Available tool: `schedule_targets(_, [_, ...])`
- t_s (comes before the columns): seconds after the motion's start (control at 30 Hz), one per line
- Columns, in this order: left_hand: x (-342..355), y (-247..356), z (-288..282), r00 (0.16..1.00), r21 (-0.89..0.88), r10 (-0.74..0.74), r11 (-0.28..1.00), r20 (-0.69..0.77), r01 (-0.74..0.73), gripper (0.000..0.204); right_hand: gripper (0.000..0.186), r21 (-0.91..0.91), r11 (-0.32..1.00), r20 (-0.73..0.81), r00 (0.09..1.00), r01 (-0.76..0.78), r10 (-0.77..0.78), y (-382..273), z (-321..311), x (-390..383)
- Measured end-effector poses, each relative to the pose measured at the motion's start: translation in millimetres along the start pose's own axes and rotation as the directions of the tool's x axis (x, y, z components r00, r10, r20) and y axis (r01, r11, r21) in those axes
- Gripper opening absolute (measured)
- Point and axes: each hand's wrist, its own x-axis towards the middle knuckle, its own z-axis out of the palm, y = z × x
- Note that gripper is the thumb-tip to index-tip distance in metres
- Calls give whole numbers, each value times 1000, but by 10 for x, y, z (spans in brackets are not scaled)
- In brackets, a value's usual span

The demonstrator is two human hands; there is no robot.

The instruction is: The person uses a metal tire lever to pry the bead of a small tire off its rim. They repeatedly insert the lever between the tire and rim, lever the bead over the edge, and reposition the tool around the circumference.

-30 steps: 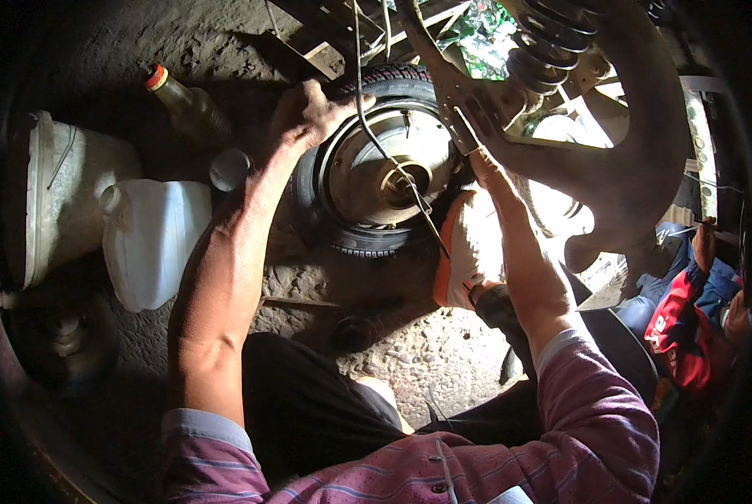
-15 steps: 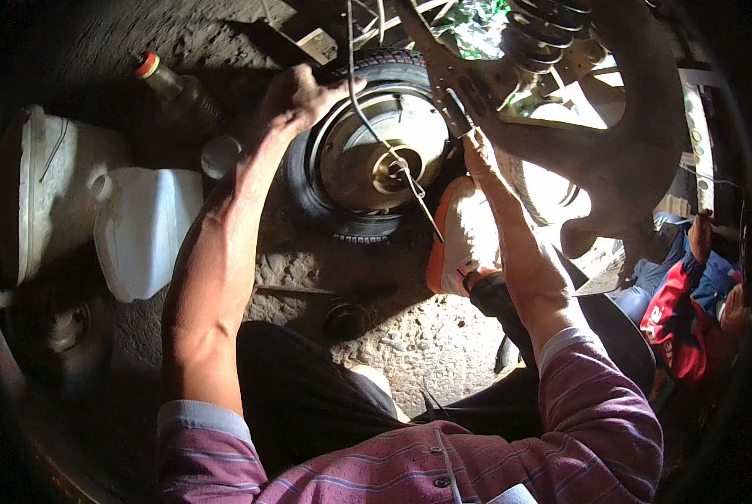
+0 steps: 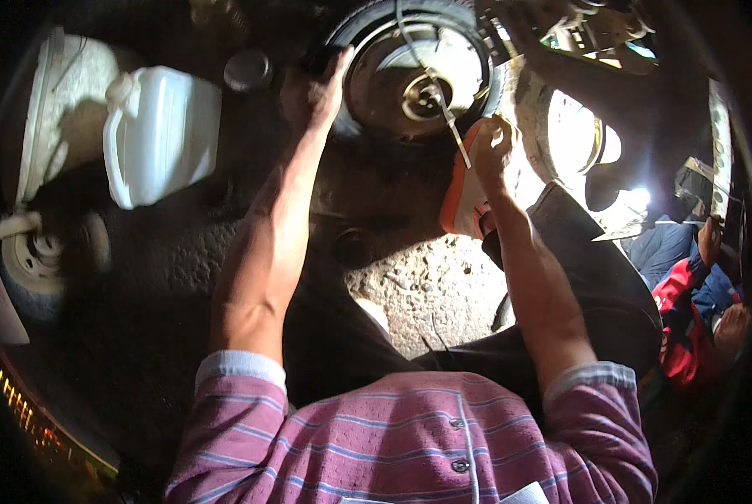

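A small black tyre on a pale metal wheel (image 3: pixel 418 76) lies on the ground at the top middle. My left hand (image 3: pixel 313 88) rests flat against the tyre's left side, fingers spread. My right hand (image 3: pixel 495 143) is closed around the lower end of a thin cable (image 3: pixel 443 109) that runs up across the wheel's hub. An orange and white shoe (image 3: pixel 460 197) sits just below the right hand.
A white plastic jug (image 3: pixel 162 134) stands at the upper left beside a pale tub (image 3: pixel 57 101). A dark round cap (image 3: pixel 248 69) lies near the jug. A metal frame (image 3: pixel 611 92) rises at the upper right. Another person in red and blue (image 3: pixel 687 311) sits at the right edge.
The view has tilted, so the wheel sits higher in the picture. My right hand has come down from the frame to the cable in front of the wheel. My left hand stays on the tyre.
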Motion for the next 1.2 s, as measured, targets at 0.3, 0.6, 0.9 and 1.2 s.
schedule_targets(0.3, [-446, 1039, -243, 981, -14, 109, 994, -159, -113, 61, 29, -112, 991, 880, 470, 74, 65, -1400, 6, -1383])
schedule_targets(0.6, [-344, 861, -231, 977, 152, 191, 973, -99, -175, 63, 40, -134, 930, 805, 585, 343, -99, -755, 28, -1734])
schedule_targets(0.9, [-292, 750, -227, 950, 104, 265, 962, -163, -251, 67, 55, -136, 854, 938, 342, 502, -52, -876, -219, -1345])
schedule_targets(1.2, [-285, 724, -209, 942, 8, 313, 949, -123, -314, 61, 23, 66, 968, 808, 556, 244, -195, -1434, -684, -52])
